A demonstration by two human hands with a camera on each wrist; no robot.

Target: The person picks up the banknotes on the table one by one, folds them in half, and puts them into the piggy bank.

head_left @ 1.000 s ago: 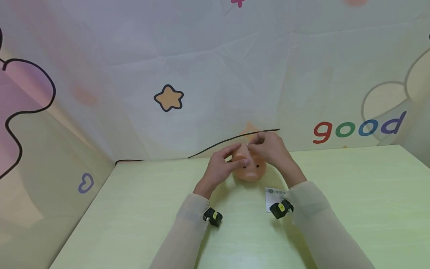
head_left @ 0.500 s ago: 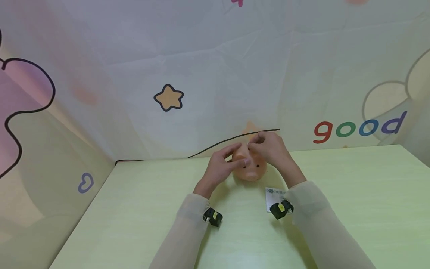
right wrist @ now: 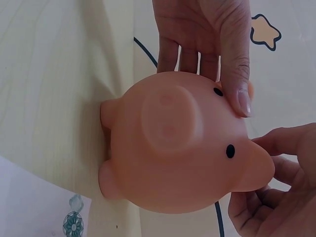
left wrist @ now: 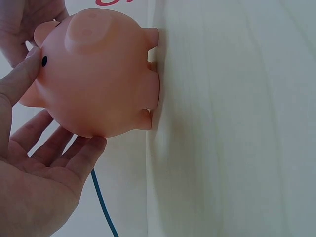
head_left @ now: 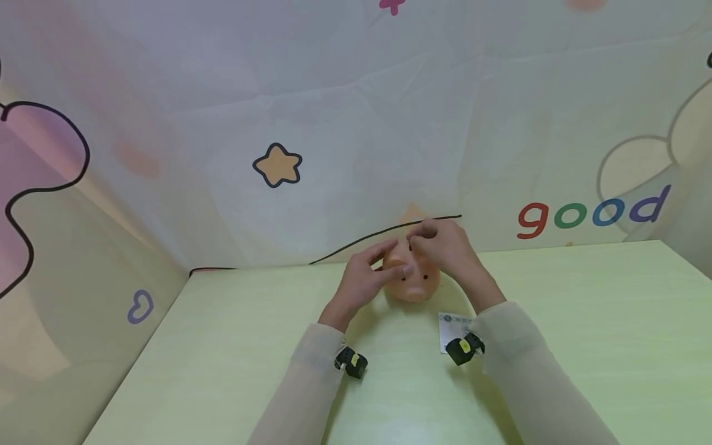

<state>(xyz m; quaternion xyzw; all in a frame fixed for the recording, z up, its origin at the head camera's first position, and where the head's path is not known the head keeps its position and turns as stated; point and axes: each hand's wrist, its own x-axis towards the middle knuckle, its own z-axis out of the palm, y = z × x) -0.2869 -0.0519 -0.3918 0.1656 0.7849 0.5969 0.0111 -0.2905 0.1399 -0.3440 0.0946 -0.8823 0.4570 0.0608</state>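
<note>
A peach-coloured piggy bank [head_left: 413, 289] stands upright on its short feet near the back of the table. My left hand [head_left: 361, 279] grips it from the left side, with the thumb across its forehead by one eye and the fingers along its flank, as the left wrist view shows. At the top of the pig, my right hand [head_left: 443, 245] has thumb and index finger pinched together beside a dark slot. Something small and pale is at these fingertips, mostly hidden by them. In the right wrist view, the right fingers [right wrist: 286, 140] lie behind the pig's ear.
A white printed card [head_left: 449, 330] lies on the pale wooden table [head_left: 222, 358], partly under the right wrist's camera. Close behind the pig rises a printed cloth backdrop [head_left: 356, 136], with another cloth side [head_left: 67, 346] at the left.
My right fingertips have shifted very slightly at the top of the pig, and the silvery sliver seen there earlier is less visible. The left hand keeps its hold; the head view tilts slightly.
</note>
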